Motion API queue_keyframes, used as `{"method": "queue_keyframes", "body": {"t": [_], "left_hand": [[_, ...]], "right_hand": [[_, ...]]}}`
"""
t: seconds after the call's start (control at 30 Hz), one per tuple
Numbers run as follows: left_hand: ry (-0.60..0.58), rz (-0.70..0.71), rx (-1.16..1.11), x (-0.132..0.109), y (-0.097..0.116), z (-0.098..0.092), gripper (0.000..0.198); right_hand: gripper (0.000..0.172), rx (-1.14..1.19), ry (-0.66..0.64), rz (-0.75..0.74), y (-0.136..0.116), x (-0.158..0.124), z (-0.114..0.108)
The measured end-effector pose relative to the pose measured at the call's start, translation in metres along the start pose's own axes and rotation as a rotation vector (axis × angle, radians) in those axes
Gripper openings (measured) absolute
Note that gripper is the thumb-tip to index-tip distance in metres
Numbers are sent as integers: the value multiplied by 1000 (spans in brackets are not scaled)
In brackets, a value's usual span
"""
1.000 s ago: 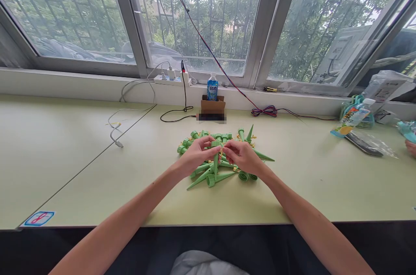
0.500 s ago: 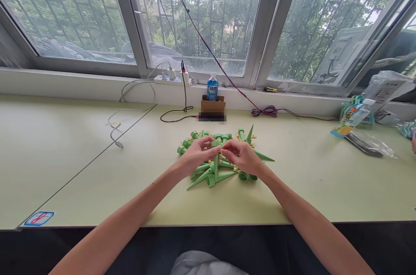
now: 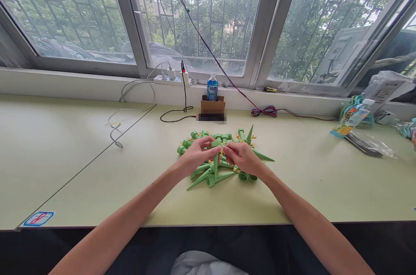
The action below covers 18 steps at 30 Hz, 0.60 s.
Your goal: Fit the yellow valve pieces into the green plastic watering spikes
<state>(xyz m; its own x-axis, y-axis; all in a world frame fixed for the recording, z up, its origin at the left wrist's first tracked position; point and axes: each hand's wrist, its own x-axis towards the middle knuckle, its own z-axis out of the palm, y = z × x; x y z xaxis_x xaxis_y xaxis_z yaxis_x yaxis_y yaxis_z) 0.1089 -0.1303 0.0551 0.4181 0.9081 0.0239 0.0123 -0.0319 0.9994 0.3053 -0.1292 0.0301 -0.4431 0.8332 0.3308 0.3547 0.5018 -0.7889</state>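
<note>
Between the thumb and fingers of my left hand (image 3: 199, 153) is a green plant watering spike (image 3: 216, 162), wide collar up and pointed end down. My right hand (image 3: 242, 155) is closed in a pinch at the spike's right side, on a small yellow valve (image 3: 222, 151) by the collar. The fingertips partly hide that valve. Around and beneath both hands lies a pile of similar green spikes (image 3: 222, 177), several with yellow valves. Two open green collars (image 3: 243, 176) face me below my right wrist.
A blue-labelled bottle (image 3: 212, 87) stands in a small cardboard box (image 3: 212, 103) behind the pile. Cables (image 3: 264, 111) run along the table's back. At right are a tilted drink bottle (image 3: 353, 119), a dark phone-like slab (image 3: 364, 144) and plastic wrap. A white cable (image 3: 115, 134) lies left.
My right hand has shifted very slightly, its fingers curling closer together at the yellow valve. My left hand and the spike stay in place.
</note>
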Motion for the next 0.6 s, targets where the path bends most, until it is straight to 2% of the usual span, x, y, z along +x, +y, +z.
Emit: {"method": "queue_keyframes", "body": {"t": [0.4, 0.6], "left_hand": [[-6, 3, -20, -1, 3, 1, 42], [6, -10, -21, -1, 4, 1, 45]], "right_hand": [[27, 69, 10, -12, -4, -1, 0], [29, 89, 2, -9, -1, -1, 1]]}}
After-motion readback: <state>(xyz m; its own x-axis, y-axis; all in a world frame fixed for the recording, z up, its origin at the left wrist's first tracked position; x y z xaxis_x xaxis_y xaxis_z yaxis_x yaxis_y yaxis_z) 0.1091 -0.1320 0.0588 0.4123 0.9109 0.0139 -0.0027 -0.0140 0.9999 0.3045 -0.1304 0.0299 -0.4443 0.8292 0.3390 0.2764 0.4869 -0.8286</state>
